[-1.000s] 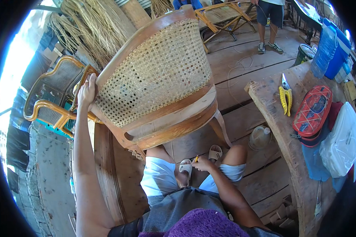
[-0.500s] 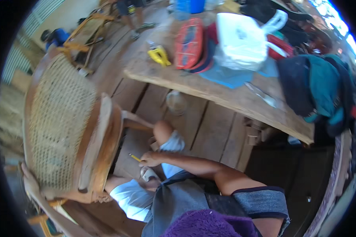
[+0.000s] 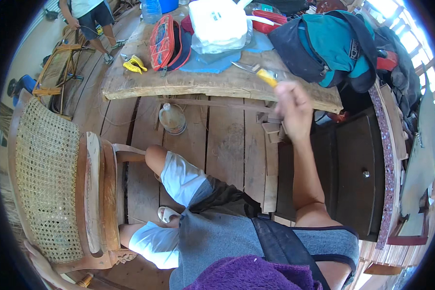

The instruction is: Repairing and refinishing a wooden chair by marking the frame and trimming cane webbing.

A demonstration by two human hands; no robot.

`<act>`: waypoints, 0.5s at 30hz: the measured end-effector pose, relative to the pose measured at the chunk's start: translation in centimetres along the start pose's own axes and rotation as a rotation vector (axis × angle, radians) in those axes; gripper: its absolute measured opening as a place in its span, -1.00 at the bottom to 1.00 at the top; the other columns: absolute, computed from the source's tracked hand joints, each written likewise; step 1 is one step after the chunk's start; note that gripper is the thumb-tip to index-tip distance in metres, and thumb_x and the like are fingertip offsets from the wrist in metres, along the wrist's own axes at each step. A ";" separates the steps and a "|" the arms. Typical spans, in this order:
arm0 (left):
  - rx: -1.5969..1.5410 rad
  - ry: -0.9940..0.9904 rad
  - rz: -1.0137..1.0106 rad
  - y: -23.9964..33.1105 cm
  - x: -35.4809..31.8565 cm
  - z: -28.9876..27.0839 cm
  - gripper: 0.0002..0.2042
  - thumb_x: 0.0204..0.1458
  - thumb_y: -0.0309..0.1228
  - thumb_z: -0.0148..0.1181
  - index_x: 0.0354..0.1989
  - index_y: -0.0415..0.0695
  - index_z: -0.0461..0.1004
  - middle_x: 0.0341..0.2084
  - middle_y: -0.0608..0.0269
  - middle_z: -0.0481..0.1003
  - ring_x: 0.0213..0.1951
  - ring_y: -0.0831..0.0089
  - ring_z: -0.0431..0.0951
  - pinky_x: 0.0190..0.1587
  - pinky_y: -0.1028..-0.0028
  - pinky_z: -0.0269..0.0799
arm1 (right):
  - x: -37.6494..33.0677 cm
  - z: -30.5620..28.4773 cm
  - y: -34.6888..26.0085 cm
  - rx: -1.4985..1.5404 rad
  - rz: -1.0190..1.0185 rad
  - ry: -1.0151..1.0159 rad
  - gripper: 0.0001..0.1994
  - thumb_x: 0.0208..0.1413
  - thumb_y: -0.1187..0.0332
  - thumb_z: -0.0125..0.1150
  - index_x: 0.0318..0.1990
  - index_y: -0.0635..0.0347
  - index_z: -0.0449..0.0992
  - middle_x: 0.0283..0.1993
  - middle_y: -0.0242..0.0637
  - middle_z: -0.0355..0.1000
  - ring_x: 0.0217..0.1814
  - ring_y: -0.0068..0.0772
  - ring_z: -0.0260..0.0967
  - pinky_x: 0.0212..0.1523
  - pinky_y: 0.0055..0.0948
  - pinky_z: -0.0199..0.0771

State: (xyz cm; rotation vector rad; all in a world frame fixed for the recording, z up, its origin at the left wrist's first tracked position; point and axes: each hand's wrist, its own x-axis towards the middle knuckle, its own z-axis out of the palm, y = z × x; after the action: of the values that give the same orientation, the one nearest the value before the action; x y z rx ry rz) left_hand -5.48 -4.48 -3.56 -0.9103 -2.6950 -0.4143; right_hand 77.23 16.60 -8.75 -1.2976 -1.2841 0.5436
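Observation:
My right hand (image 3: 295, 107) is raised near the table's front edge, its fingers closed around a slim yellow-handled tool (image 3: 267, 77). Just past it, a pointed metal blade (image 3: 245, 66) shows over the tabletop; I cannot tell whether it belongs to that tool or to a knife lying there. At my left stands a wooden chair with a woven cane panel (image 3: 48, 179) and a pale wooden bar (image 3: 93, 193) along its side. A tan shape that looks like my left hand (image 3: 36, 258) touches the chair's outer edge at the lower left; its fingers are not clear.
On the wooden table (image 3: 154, 91) lie yellow-handled pliers (image 3: 134, 64), a red pouch (image 3: 162, 42), a white bag (image 3: 217, 24) and a teal backpack (image 3: 333, 46). A clear jug (image 3: 172, 119) stands on the floor. A dark cabinet (image 3: 353, 169) is at right. Another person (image 3: 94, 24) stands beyond.
My right hand has risen from beside my knee to the table edge, carrying the yellow tool. The view has turned right, so the chair and table appear further left.

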 end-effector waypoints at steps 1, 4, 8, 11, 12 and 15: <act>-0.014 0.004 0.026 0.5 -0.1 0.0 -0.30 0.27 0.18 -0.35 -0.01 -0.35 0.36 -0.10 -0.26 0.45 -0.05 -0.14 0.44 0.04 0.15 0.28 | 1.4 -0.9 0.3 -0.128 -0.093 0.117 -0.84 0.27 0.34 0.13 -0.19 0.22 0.56 -0.36 -0.37 0.51 -0.41 -0.60 0.43 -0.41 -0.58 0.41; -0.047 0.038 0.176 2.3 -1.0 0.5 -0.36 0.28 0.13 -0.31 -0.21 -0.34 0.39 -0.26 -0.26 0.47 -0.20 -0.16 0.47 -0.12 0.10 0.33 | 4.7 -2.6 1.9 -0.624 -0.485 0.148 -0.78 0.24 0.38 0.08 -0.05 0.25 0.54 -0.15 0.03 0.52 -0.08 0.03 0.52 -0.03 -0.23 0.47; 0.125 0.277 0.322 3.1 -4.6 -0.9 -0.37 0.29 0.07 -0.26 -0.48 -0.32 0.42 -0.48 -0.25 0.49 -0.41 -0.19 0.50 -0.34 0.02 0.39 | 8.7 -3.2 4.1 -0.747 -0.464 -0.093 -0.68 0.20 0.44 0.05 0.10 0.19 0.51 0.02 -0.07 0.52 0.10 -0.11 0.47 0.14 -0.27 0.39; 0.245 0.430 0.209 5.2 -7.0 -2.4 -0.32 0.30 0.02 -0.22 -0.69 -0.32 0.45 -0.64 -0.24 0.51 -0.57 -0.21 0.53 -0.50 -0.03 0.44 | 13.9 -2.6 7.3 -0.976 -0.465 -0.367 -0.65 0.30 0.42 -0.04 0.17 0.37 0.43 0.20 0.02 0.40 0.27 -0.03 0.33 0.30 -0.22 0.23; 0.241 0.318 0.136 5.5 -7.7 -3.2 -0.38 0.29 0.10 -0.29 -0.45 -0.19 0.51 -0.49 -0.22 0.54 -0.41 -0.23 0.54 -0.30 -0.01 0.45 | 14.9 -2.4 8.8 -0.897 -0.393 -0.414 -0.65 0.33 0.37 -0.06 0.14 0.40 0.43 0.17 0.06 0.41 0.24 0.01 0.34 0.27 -0.21 0.27; 0.199 0.278 -0.029 6.0 -9.4 -4.6 -0.32 0.25 0.22 -0.32 -0.22 -0.10 0.62 -0.36 -0.23 0.57 -0.20 -0.21 0.56 -0.07 0.04 0.44 | 16.3 -2.9 12.2 -0.805 -0.333 -0.400 -0.63 0.36 0.29 -0.07 0.10 0.42 0.46 0.15 0.11 0.41 0.20 0.04 0.36 0.20 -0.20 0.31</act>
State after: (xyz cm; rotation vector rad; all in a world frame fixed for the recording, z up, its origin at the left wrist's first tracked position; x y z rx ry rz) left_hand 6.14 -6.67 -1.36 -0.7015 -2.4448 -0.2506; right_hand 88.70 33.13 -12.91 -1.6067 -2.1386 0.0213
